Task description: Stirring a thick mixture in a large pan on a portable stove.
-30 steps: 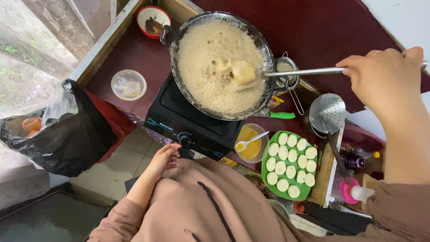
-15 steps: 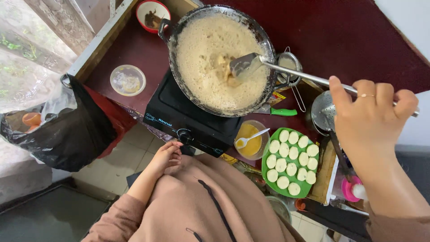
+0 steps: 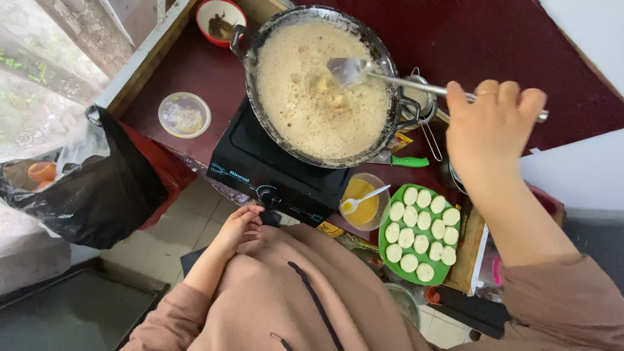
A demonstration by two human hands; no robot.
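Head view: right hand [image 3: 491, 127] closed around metal spatula [image 3: 348, 70], now lifted empty above frothing wok [image 3: 322, 88] at upper centre, piece released; left hand [image 3: 239, 227] loose, empty.

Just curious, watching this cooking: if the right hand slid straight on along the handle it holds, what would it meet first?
The right hand points along the spatula toward the wok. It would probably meet the wok's rim first, though depth is hard to judge from above.
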